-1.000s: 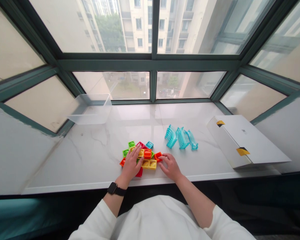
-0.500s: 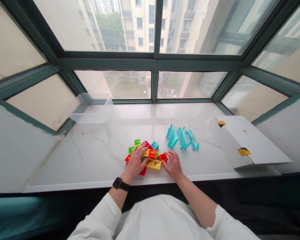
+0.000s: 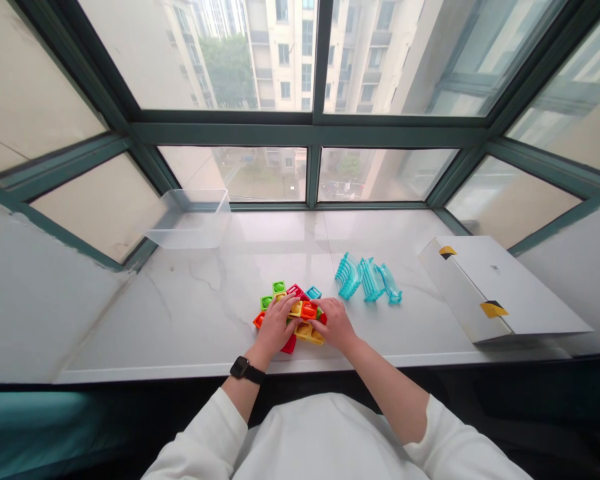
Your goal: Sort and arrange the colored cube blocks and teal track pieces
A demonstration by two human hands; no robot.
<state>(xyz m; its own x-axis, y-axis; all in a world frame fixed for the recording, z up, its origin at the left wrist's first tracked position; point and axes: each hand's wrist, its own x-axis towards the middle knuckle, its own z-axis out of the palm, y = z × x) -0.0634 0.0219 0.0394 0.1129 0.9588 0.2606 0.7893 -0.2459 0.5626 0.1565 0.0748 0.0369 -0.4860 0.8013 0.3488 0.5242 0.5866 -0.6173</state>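
A heap of bright plastic toy blocks lies near the front edge of the white ledge point(image 3: 200, 333). My left hand point(image 3: 274, 327), with a dark watch on the wrist, is closed over a yellow and orange block point(image 3: 309, 310). The thumb and fingers of my right hand point(image 3: 337, 325) close on the orange end of that same block. Around them lie a green block point(image 3: 279, 287), a light-blue block point(image 3: 313, 293), a yellow block point(image 3: 310, 334) and a red block point(image 3: 289, 345). Several other blocks are partly hidden beneath my hands.
Three clear turquoise slide-like pieces point(image 3: 373, 280) lie right of the heap. A clear plastic bin point(image 3: 190, 238) stands at the back left. At the right is a white box point(image 3: 505, 287) with yellow and black tape. Green-framed windows point(image 3: 230, 135) surround the ledge.
My right hand has moved left from the red-orange block at the heap's right side to the yellow and orange block. My left hand stays on the heap. The view has shifted slightly.
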